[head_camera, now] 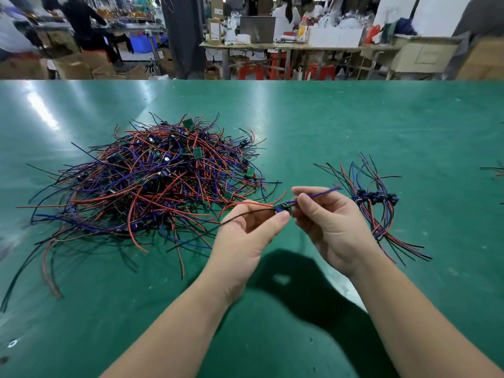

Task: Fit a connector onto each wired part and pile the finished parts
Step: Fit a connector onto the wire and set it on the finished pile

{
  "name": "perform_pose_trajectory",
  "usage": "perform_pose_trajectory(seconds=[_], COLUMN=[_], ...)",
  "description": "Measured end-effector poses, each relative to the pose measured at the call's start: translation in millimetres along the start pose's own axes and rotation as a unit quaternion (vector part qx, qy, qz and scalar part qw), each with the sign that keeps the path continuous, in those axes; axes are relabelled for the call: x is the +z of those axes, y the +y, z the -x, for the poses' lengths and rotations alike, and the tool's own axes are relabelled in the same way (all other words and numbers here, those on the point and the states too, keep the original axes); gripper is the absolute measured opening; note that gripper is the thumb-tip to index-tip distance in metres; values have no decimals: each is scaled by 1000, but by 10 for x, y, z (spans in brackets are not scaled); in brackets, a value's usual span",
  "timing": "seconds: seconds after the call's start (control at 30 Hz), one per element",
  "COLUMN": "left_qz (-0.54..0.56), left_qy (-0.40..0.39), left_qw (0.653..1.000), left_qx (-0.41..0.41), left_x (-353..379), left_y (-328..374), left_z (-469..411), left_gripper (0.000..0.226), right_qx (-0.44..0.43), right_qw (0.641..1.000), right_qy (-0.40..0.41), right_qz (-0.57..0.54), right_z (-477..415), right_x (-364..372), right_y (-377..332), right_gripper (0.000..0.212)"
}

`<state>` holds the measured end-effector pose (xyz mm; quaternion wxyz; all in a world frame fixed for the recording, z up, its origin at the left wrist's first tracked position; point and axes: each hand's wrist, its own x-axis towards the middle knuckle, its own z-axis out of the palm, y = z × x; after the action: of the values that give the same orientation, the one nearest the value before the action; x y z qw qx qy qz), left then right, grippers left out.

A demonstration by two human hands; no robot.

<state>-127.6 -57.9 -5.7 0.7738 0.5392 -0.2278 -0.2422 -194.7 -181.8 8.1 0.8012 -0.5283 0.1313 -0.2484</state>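
Head view: a small wired part point(282, 208), a dark stub with thin red, black and blue leads, is held above the green table point(354, 118), between the big tangled heap of wired parts point(163, 175) on the left and the small bunch with blue connectors point(376, 203) on the right. The left hand point(245, 236) pinches its body, and the right hand point(327, 225) pinches the blue lead just beside it. It looks featherlight with floppy, snag-prone leads, so the stiff body seems the place to hold.

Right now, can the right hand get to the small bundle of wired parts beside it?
Probably yes: the bundle lies on the mat just right of the right hand with nothing between them, but that hand is pinching a blue wire.
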Motion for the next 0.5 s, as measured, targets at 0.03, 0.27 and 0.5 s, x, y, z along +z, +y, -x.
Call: perform_pose_trajectory(seconds=[0.03, 0.27, 0.5], left_qz=[-20, -140, -39], left_qy=[-19, -33, -43], left_qw=[999, 983, 992], left_qx=[29, 111, -108], left_x=[-6, -42, -17], left_y=[-12, 4, 25], left_z=[7, 1, 27], left_gripper=[25, 10, 23], right_qx=[5, 26, -6], right_qw=[1000, 999, 969], right_qy=[6, -11, -62], right_qz=[-11, -28, 240], right_z=[-2, -24, -8], right_x=[-4, -109, -153], right_y=[-9, -130, -51], right_gripper=[14, 15, 15])
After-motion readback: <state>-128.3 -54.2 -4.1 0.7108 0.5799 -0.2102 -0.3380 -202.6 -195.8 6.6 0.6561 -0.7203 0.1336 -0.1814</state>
